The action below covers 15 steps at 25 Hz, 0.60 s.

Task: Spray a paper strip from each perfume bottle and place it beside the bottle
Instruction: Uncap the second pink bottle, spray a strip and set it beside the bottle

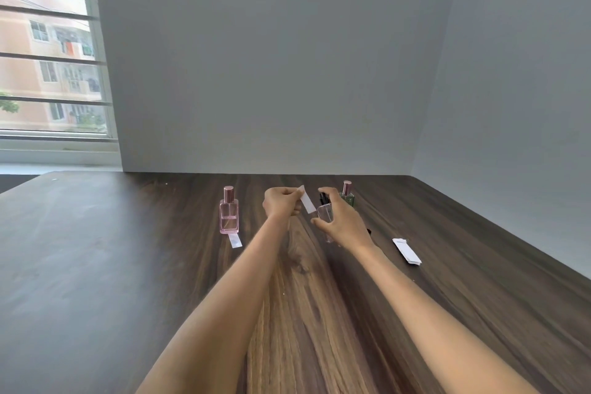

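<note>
Centre frame: left hand [281, 203] pinches paper strip [307, 203], hanging slantwise | right hand [340, 222] grips clear bottle [325, 213], black nozzle just right of the strip.

I see my left hand [281, 203] pinching a white paper strip [307, 200] above the wooden table [128, 265]; my right hand [340, 221] grips a clear bottle with a black sprayer [324, 209], its nozzle near the strip; a pink bottle [229, 213] stands left, a strip [235, 240] lying just before it; a green bottle [348, 195] stands behind my right hand; a pile of spare strips [406, 251] lies to the right.
</note>
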Tool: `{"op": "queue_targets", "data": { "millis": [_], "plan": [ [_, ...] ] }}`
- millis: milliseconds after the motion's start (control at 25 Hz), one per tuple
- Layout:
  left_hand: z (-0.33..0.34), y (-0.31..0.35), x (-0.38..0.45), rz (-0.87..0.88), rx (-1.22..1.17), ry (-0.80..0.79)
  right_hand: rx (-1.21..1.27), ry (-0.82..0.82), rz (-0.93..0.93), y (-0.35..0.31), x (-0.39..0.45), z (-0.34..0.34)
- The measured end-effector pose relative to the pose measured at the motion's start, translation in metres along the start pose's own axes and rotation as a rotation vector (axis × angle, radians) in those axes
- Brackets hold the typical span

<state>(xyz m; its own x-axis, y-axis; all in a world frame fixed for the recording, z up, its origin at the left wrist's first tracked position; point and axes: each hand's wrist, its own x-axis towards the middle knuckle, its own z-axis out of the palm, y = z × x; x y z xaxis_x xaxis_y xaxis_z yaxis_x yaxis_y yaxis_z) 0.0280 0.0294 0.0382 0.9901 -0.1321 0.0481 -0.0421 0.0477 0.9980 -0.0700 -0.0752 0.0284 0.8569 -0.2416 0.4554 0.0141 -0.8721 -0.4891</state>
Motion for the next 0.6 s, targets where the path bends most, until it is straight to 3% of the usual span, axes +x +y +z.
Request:
{"op": "queue_targets", "data": {
  "millis": [200, 600],
  "plan": [
    [-0.001, 0.004, 0.002, -0.029, 0.059, 0.074, -0.220, -0.022, -0.011, -0.004, 0.004, -0.001],
    [0.002, 0.005, -0.006, -0.006, 0.187, 0.078, -0.279, -0.031, -0.083, -0.014, 0.014, 0.002]
  ]
}}
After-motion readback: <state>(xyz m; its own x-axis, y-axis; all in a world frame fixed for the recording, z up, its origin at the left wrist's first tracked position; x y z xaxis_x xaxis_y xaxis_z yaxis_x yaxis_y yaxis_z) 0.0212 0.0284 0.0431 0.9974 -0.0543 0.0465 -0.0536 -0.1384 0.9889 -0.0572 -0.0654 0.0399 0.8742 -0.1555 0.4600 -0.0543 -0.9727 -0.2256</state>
